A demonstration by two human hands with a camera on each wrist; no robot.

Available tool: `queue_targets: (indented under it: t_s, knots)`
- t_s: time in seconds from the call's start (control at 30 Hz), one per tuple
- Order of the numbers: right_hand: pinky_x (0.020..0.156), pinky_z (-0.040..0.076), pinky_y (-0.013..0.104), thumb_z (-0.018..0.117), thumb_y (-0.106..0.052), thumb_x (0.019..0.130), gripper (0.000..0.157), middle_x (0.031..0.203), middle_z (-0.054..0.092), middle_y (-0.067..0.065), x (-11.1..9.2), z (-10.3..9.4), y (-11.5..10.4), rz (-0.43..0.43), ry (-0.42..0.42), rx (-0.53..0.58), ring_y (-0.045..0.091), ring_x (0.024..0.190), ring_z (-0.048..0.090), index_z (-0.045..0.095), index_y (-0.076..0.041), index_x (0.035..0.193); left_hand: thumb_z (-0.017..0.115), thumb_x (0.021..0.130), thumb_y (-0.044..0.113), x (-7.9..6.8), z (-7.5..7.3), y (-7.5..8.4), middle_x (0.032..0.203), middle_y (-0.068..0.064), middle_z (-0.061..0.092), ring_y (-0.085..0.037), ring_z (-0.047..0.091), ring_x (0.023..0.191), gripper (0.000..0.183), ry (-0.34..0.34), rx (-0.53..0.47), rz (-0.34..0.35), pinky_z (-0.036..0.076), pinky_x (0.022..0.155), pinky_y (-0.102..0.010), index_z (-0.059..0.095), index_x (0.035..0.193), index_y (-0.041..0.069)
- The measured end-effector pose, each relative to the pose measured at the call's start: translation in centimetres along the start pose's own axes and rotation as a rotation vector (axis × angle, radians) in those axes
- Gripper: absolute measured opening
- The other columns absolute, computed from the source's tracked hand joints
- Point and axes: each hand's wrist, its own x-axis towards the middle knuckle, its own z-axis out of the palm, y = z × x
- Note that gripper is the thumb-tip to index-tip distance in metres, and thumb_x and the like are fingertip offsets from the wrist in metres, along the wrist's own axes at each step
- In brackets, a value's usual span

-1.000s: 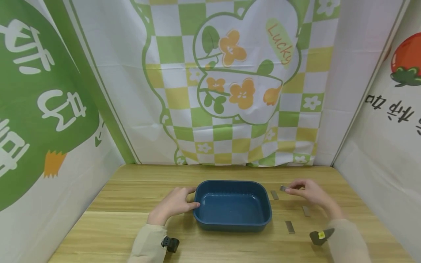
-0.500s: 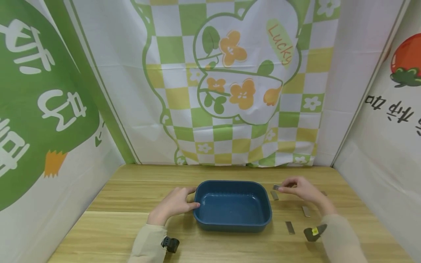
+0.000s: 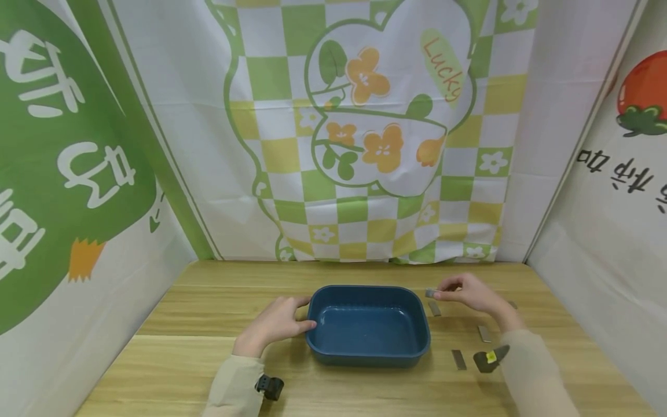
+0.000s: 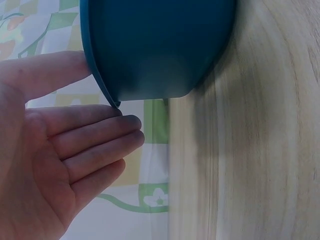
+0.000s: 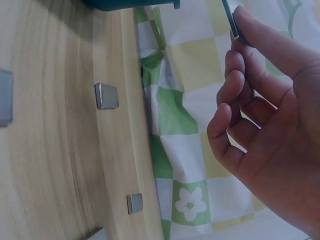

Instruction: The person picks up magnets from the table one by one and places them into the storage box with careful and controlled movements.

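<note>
A deep blue, rounded rectangular bin (image 3: 370,358) stands on the wooden table. My left hand (image 3: 276,321) is at its left end, thumb and forefinger right at the rim; in the left wrist view the fingers (image 4: 95,135) stretch out fairly straight. Between thumb and forefinger, my right hand (image 3: 471,292) pinches a small flat grey metal bar (image 3: 431,293), seen edge-on in the right wrist view. It is raised just off the bin's right back corner. The other right fingers are loosely curled. Similar metal bars (image 3: 458,359) lie scattered right of the bin.
One bar (image 3: 435,308) lies close to the bin's right side, another (image 3: 484,333) farther right, and one (image 3: 513,304) is partly hidden behind the right wrist. Printed cloth (image 3: 365,220) hangs along the table's back edge (image 3: 250,263), with more cloth at both sides.
My right hand has moved left and slightly back with the metal bar, toward the bin's right rim. The left hand and the bin have stayed in place.
</note>
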Motion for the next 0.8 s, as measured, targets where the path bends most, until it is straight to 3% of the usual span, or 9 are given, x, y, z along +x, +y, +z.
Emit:
queue_targets:
  t_s: [0.33,0.8]
  knots:
    - [0.075,0.047,0.031,0.070,-0.034,0.085,0.024,0.092,0.068,0.001,0.9,0.2,-0.1,0.036,-0.026,0.021,0.017,0.087,0.057,0.072,-0.012,0.093,0.070,0.086,0.029,0.0,0.1,-0.1,0.130,-0.020,0.057,-0.036,0.056,0.118,0.056,0.002,0.006,0.001,0.047,0.097,-0.051,0.054,0.131,-0.001]
    - [0.079,0.049,0.032,0.071,-0.037,0.083,0.026,0.093,0.071,0.001,2.0,0.8,-0.6,0.044,-0.057,0.054,0.015,0.089,0.061,0.073,-0.013,0.094,0.070,0.085,0.029,0.0,0.1,-0.1,0.130,-0.018,0.058,-0.036,0.056,0.119,0.056,0.003,0.010,0.009,0.047,0.098,-0.050,0.055,0.131,0.000]
